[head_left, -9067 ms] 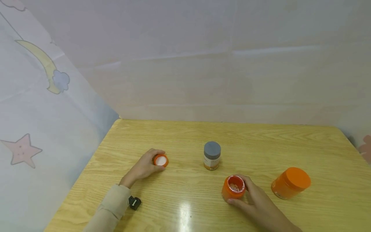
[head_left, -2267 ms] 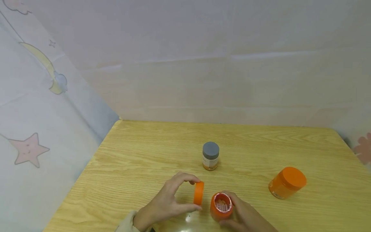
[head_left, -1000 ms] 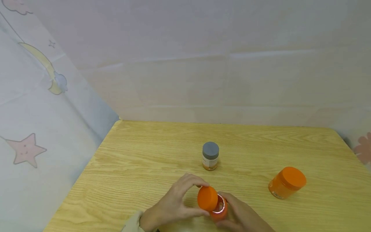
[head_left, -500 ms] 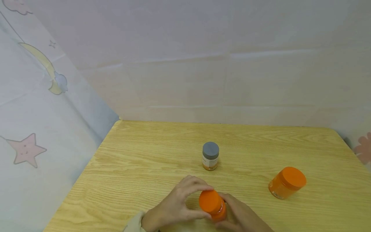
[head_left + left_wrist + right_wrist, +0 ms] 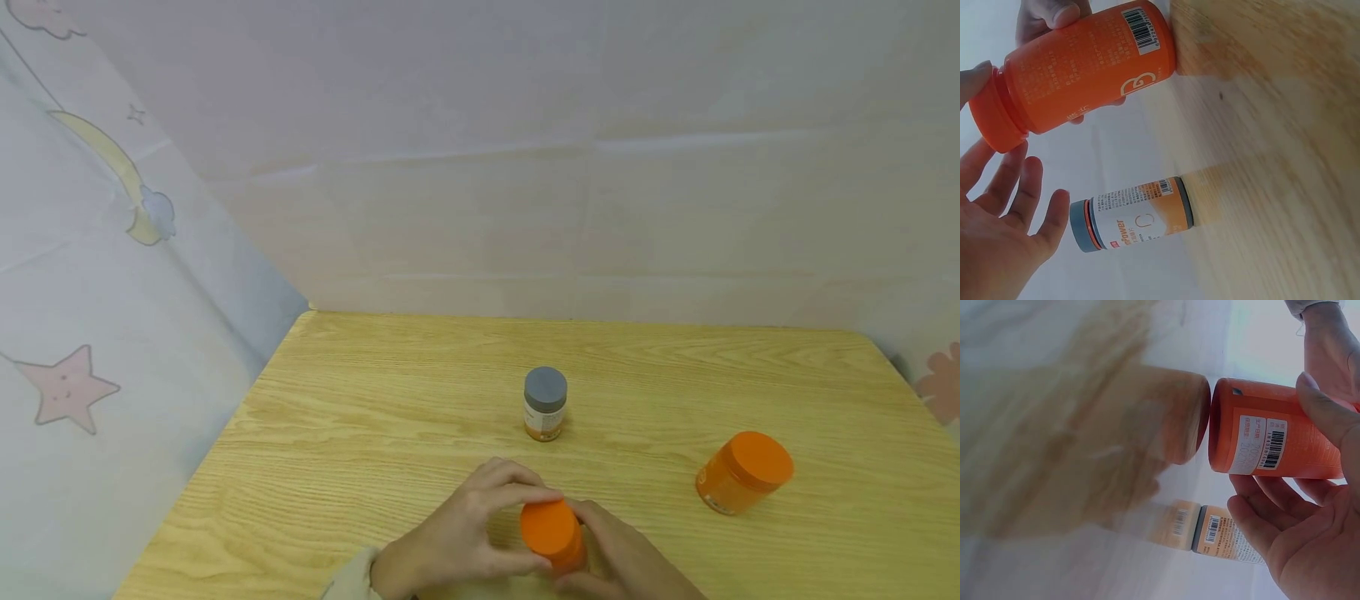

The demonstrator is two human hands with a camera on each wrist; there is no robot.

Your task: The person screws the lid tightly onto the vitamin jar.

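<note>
At the table's near side stands an orange pill bottle [image 5: 1091,69] with a barcode label, upright in the head view. Its orange screw lid [image 5: 547,525] sits over the mouth, so the pills are hidden. My left hand [image 5: 457,533] pinches the lid's rim between thumb and fingers. From the other side my right hand [image 5: 630,554] grips the bottle's body, thumb on one side and fingers on the other, as the right wrist view shows. In the left wrist view the lid [image 5: 994,119] lies against the bottle's neck, a narrow groove visible below it.
Behind the hands stands a smaller bottle with a grey cap [image 5: 545,404]. To the right is a wide jar with an orange lid [image 5: 744,473]. Pale cloth [image 5: 480,208] rises along the back edge of the wooden table [image 5: 337,442].
My left hand has brought the lid from the table's left over to the bottle, turned it top-up and set it on the mouth. My right hand has shifted the bottle left and nearer.
</note>
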